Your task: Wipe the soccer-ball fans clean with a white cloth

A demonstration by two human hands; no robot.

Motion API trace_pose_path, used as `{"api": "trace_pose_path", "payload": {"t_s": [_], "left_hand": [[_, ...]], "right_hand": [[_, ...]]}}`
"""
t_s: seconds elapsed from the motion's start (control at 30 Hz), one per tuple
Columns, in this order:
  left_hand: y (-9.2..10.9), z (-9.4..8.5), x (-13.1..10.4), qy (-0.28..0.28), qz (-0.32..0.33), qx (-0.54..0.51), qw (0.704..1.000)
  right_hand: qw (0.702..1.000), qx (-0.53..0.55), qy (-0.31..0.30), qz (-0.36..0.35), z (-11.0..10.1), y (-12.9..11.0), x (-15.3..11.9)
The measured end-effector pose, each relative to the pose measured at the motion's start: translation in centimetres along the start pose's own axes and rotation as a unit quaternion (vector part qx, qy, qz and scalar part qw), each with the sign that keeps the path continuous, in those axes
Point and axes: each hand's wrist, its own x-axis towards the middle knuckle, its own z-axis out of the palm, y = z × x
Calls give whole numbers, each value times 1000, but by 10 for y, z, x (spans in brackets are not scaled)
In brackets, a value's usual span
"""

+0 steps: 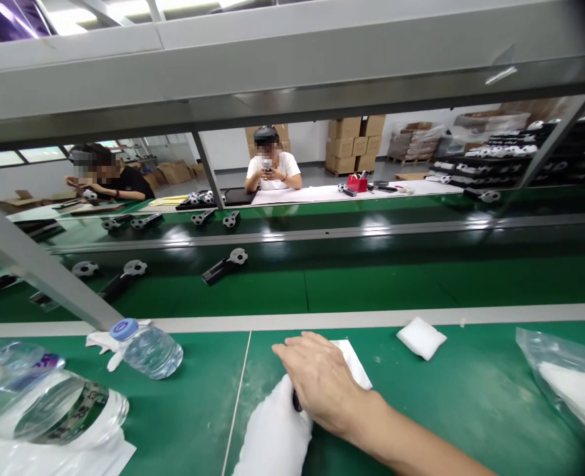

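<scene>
Right hand (322, 383) bare, fingers loosely curled, palm down on white cloth (354, 360) on green bench (470, 396) | left hand (275, 433) white-gloved, gripping a mostly hidden dark item against it | tip: press flat, steady strokes | water bottle (148, 347) well left.

Single head-worn view, forward and down across a green workbench (470, 396).
</scene>
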Motion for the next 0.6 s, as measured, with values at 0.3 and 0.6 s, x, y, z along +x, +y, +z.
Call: {"api": "trace_pose_path", "payload": {"t_s": [0.3,0.6], "left_hand": [[7,8,-13,-45,-44,87,994],[17,-11,-19,-156,-70,-50,984]], "right_hand": [[694,685,-90,200,-5,37,19],[926,335,169,50,6,1,-4]]}}
